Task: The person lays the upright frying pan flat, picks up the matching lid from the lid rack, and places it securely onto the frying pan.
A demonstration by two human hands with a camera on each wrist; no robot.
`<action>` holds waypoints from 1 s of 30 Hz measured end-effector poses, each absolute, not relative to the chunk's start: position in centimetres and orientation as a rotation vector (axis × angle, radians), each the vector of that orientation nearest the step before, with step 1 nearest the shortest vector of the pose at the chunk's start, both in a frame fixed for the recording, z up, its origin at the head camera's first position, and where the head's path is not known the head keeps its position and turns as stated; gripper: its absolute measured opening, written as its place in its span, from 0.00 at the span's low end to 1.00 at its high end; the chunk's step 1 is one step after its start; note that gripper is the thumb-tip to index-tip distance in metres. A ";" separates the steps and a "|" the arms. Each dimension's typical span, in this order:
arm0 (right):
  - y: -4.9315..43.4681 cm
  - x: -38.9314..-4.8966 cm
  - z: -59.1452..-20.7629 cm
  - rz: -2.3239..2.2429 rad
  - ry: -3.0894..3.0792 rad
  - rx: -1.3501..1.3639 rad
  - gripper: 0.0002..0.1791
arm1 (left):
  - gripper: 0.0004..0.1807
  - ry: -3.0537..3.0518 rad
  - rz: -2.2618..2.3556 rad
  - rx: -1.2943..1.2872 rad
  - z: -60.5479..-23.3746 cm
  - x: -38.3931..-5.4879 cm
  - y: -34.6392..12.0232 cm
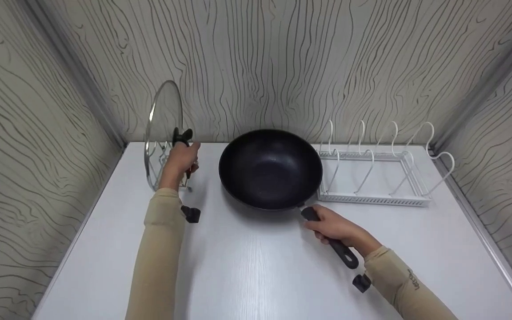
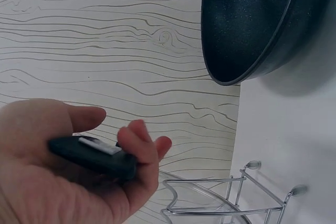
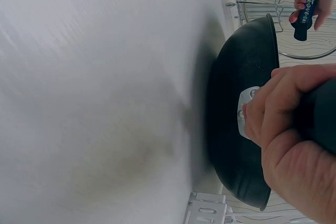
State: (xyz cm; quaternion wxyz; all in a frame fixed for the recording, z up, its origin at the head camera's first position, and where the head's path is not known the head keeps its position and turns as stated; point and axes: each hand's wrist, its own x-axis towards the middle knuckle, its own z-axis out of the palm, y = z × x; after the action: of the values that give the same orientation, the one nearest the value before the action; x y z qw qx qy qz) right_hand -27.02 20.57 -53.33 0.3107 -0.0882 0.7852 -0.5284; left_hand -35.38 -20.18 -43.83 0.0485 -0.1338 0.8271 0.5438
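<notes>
At the left, a clear glass lid (image 1: 163, 111) with a metal rim stands on edge, upright. My left hand (image 1: 182, 158) holds its black knob (image 2: 97, 156), fingers curled round it in the left wrist view. A chrome wire stand (image 2: 210, 212) is beside the lid's lower part; whether the lid rests in it I cannot tell. In the middle of the table sits a black wok (image 1: 269, 171), its open side up and tilted slightly towards me. My right hand (image 1: 338, 227) grips the wok's black handle (image 1: 342, 253), which points to the near right.
A white rack (image 1: 376, 201) with several upright curved wire dividers stands right of the wok, close to its rim. The white table (image 1: 247, 266) backs onto a wood-grain patterned wall (image 1: 256, 66), with similar panels at both sides.
</notes>
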 end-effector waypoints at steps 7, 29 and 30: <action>20.5 -27.2 -53.5 -1.373 2.083 -0.215 0.23 | 0.26 2.539 1.686 -0.417 -44.5 -35.8 -20.1; 20.4 -27.0 -53.3 -1.382 2.102 -0.213 0.21 | 0.35 2.511 1.744 -0.409 -45.0 -36.0 -19.7; 20.4 -27.0 -53.3 -1.383 2.101 -0.212 0.21 | 0.35 2.526 1.724 -0.406 -45.0 -36.0 -19.7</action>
State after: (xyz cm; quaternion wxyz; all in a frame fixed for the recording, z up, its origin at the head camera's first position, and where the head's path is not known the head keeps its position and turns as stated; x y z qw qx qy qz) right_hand -26.96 20.43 -53.30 0.3037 -0.0801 0.7931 -0.5219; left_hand -36.00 -19.71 -45.00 0.0286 -0.1314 0.8185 0.5586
